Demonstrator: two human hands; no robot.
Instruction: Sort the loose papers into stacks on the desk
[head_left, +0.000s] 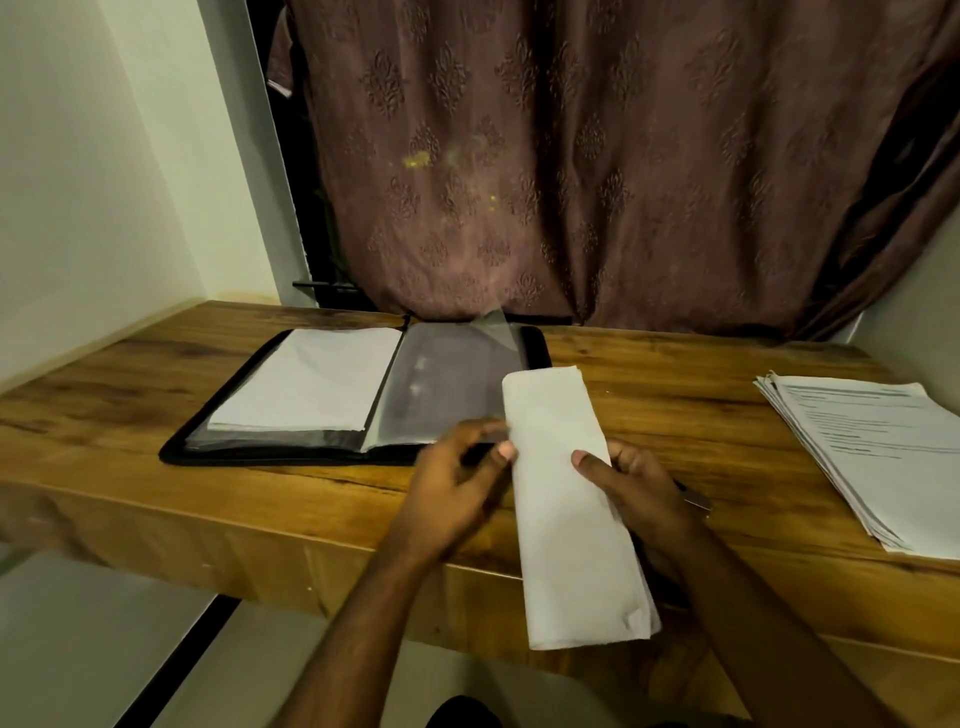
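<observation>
Hiding the right hand (641, 486), folded papers (569, 506) blur the left hand (457, 486).

Dim, warm indoor light leaves the brown patterned curtain (597, 156) murky, glare whitens the open black folder's clear plastic sleeve (447, 384), and wide-angle distortion bows the blurred wooden desk edge (156, 525).

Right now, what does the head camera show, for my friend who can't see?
Both hands, left hand and right hand, hold a folded white paper bundle over a wooden desk. An open black folder lies left, a printed paper stack right.
</observation>
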